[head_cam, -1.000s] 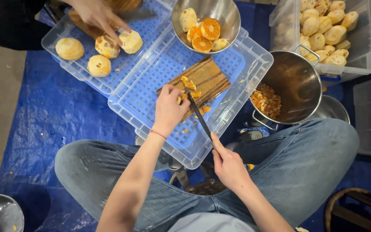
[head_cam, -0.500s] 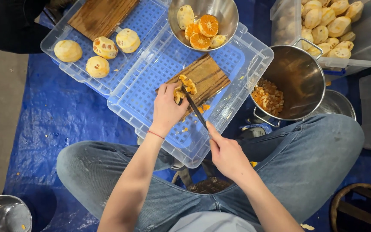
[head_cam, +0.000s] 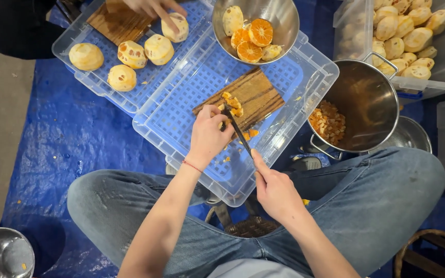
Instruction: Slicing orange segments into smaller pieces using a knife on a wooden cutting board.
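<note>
On the upturned clear plastic crate [head_cam: 202, 87] lies a small wooden cutting board [head_cam: 256, 95] with diced orange pieces [head_cam: 232, 102]. Left hand [head_cam: 208, 135] curls beside the pieces at the board's near edge, fingers bunched together. Right hand [head_cam: 275, 191] grips a dark knife [head_cam: 237, 131], its tip at the pieces. Beside the crate, a steel pot [head_cam: 364, 103] holds more diced orange.

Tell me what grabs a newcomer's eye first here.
Centre frame, the left hand steadies orange fruit pieces on a wooden board atop an upturned blue crate, while the right hand works a dark knife through them. Above sits a steel bowl of halved oranges; at right, a steel pot holds chopped fruit.
</note>
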